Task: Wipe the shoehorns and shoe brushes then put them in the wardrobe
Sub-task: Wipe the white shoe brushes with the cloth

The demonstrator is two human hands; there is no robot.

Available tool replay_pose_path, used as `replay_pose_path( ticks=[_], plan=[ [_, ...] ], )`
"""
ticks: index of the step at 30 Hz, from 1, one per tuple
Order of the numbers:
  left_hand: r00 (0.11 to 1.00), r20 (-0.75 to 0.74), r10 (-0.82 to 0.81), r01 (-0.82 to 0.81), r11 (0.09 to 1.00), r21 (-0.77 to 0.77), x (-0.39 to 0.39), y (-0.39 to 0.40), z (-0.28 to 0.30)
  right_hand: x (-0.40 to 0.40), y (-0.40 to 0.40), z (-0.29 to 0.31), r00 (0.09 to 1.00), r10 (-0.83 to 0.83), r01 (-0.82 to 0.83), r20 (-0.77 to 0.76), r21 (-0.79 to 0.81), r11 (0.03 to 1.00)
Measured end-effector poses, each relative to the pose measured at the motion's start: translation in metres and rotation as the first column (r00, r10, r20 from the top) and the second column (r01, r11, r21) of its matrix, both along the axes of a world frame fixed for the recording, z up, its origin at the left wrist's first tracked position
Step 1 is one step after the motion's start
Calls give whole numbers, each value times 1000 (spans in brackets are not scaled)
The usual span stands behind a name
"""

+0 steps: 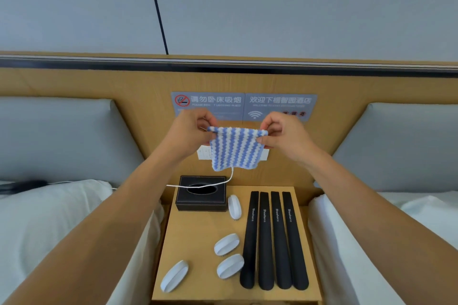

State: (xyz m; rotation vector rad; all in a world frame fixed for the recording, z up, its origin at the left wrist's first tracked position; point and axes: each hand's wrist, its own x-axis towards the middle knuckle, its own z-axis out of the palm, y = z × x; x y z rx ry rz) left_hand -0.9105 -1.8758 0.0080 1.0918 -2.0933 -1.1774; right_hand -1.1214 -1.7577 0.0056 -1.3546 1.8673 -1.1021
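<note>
A grey wall fills the upper frame, split by a dark seam. Below it runs a wooden headboard bearing grey signs. Grey cushions sit at left and right above white beds. A wooden table stands at bottom centre.

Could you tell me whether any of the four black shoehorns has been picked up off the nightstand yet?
No, all four shoehorns lie side by side on the nightstand, while the left hand and right hand pinch only the striped cloth.
</note>
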Motion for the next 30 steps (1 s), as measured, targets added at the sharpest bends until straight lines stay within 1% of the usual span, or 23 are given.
replay_pose_path(
  ticks=[2, 7, 9, 11, 13, 18, 24, 27, 30],
  plan=[
    [1000, 9, 8, -8, 1000, 27, 9, 1, -14, 8, 1, -13, 1000, 2, -2, 2, 32, 999],
    [995, 77, 67, -76, 989, 128, 43, 2, -70, 37, -9, -66, 999, 51, -52, 12, 183, 982],
    [988, 130, 83, -100, 986, 134, 57, 4, -95, 49, -12, -90, 997, 79, -82, 23, 229, 970],
    [979, 188, 83, -111, 983, 145, 70, 6, -122, 62, -14, -116, 994, 112, -110, 6, 280, 954],
    [973, 213, 84, -125, 974, 191, 82, 7, -149, 76, -16, -145, 992, 127, -112, -24, 332, 937],
    [953, 298, 55, -123, 969, 213, 108, 15, -214, 106, -18, -213, 991, 127, -100, -36, 425, 900],
    [922, 386, 44, -140, 965, 224, 131, 13, -279, 130, -26, -275, 992, 129, -116, 8, 499, 859],
    [896, 430, 111, -241, 934, 262, 130, -8, -312, 135, -49, -301, 999, 45, -36, -4, 517, 855],
    [885, 391, 253, -388, 865, 319, 130, -31, -335, 134, -65, -321, 995, -72, 95, -63, 556, 826]
  ],
)
